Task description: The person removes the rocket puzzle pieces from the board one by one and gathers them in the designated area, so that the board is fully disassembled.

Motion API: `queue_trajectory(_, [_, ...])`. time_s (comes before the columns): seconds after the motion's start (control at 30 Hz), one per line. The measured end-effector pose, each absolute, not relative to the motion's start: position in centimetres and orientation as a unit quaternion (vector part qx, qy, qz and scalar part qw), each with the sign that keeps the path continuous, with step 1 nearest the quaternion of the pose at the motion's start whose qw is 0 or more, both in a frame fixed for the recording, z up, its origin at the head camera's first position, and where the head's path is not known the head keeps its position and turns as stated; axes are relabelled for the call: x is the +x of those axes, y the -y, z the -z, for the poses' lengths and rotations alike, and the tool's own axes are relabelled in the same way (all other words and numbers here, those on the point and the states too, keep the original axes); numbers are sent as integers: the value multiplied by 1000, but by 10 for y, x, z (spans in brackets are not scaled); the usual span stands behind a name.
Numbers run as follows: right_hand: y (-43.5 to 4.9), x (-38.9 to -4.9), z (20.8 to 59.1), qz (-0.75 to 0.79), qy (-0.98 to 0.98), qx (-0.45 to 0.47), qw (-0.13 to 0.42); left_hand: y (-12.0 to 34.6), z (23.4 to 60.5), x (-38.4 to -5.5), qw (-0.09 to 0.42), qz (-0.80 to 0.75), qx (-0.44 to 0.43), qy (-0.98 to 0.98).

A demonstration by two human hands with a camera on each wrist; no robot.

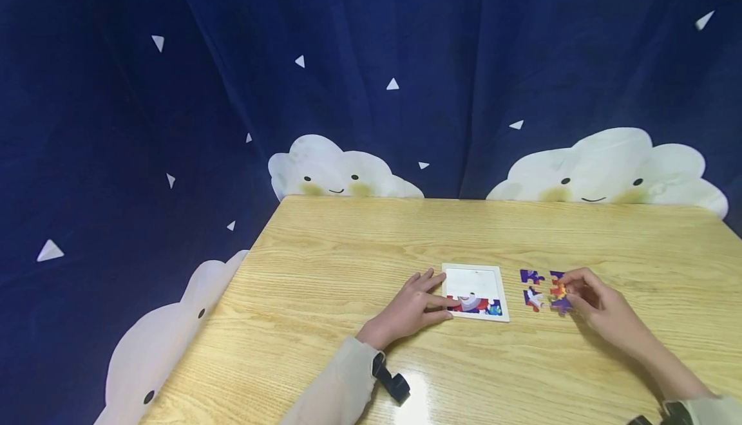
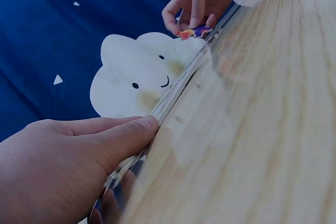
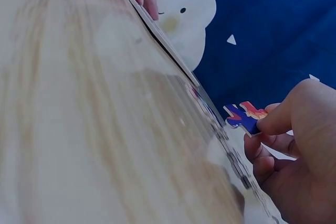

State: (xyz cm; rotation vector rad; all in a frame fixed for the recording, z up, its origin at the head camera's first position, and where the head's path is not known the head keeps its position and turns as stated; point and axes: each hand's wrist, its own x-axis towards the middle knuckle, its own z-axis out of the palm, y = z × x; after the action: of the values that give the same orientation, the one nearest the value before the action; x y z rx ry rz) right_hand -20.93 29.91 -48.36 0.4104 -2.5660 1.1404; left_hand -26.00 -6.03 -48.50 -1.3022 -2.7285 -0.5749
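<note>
A white-rimmed puzzle tray (image 1: 471, 279) lies flat on the table, its near part filled with joined puzzle pieces (image 1: 475, 304) in red, purple and blue. My left hand (image 1: 410, 304) rests across the tray's left edge with fingers spread, one fingertip over the joined pieces. To the right, my right hand (image 1: 603, 312) pinches a purple and orange jigsaw piece (image 3: 243, 118) between thumb and fingers. In the right wrist view this piece is held raised above the tabletop. Loose jigsaw pieces (image 1: 532, 299) lie just left of the right hand, which partly covers one at the back.
The light wooden table (image 1: 348, 245) extends around the tray and loose pieces. A dark blue curtain (image 1: 359, 103) with white triangles and smiling clouds hangs behind and to the left. A black strap (image 1: 394, 383) sits at the left sleeve's cuff.
</note>
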Motion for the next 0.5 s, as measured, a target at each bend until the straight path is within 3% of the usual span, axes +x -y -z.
queue_trajectory(0.5, [-331,-204,490,-383,904,123,145,61,487,-262,26,194,-425,884])
